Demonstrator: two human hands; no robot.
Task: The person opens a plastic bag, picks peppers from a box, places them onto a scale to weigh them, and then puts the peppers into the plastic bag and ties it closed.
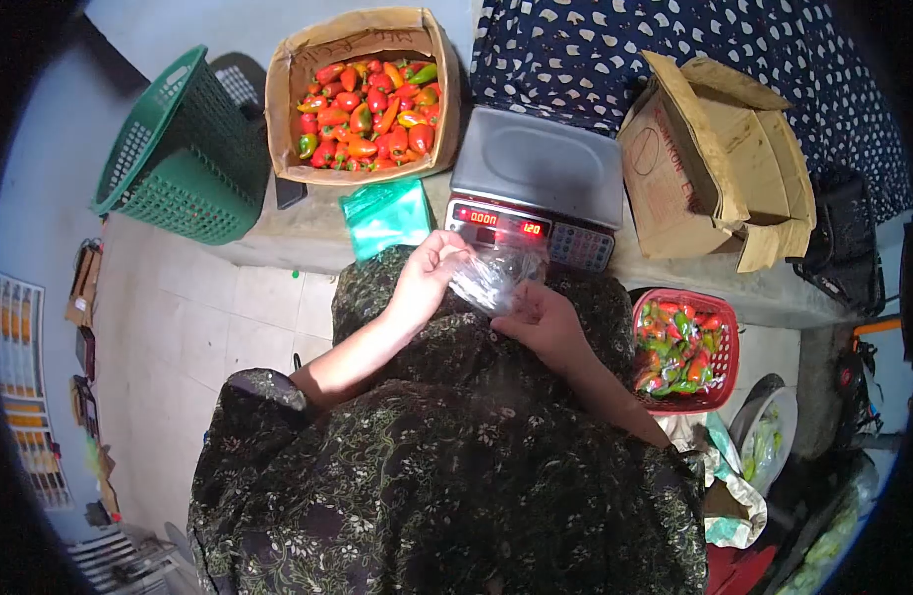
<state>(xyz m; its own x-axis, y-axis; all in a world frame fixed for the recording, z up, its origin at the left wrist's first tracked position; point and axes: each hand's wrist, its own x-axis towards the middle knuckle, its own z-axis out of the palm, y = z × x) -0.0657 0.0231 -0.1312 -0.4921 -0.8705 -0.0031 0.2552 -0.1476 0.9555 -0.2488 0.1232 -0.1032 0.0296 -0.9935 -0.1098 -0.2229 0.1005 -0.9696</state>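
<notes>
A clear plastic bag (pixel 484 282), crumpled and thin, stretches between my two hands above my lap. My left hand (pixel 431 268) pinches its upper left side, and my right hand (pixel 544 319) grips the lower right side. Just beyond the bag is a digital weighing scale (pixel 536 164) with a bare grey pan and red lit digits; the bag covers part of its front panel. A cardboard box (pixel 278 119) of red, orange and green peppers (pixel 367 114) stands behind my left hand. Green plastic bags (pixel 387 216) lie flat in front of that box.
At the left stands a green perforated basket (pixel 193 188), with a dark phone-like object (pixel 290 192) beside it. An open cardboard box (pixel 674 169) is right of the scale. Below it, a red basket (pixel 686 405) holds bagged peppers. A white bowl (pixel 786 426) sits farther right.
</notes>
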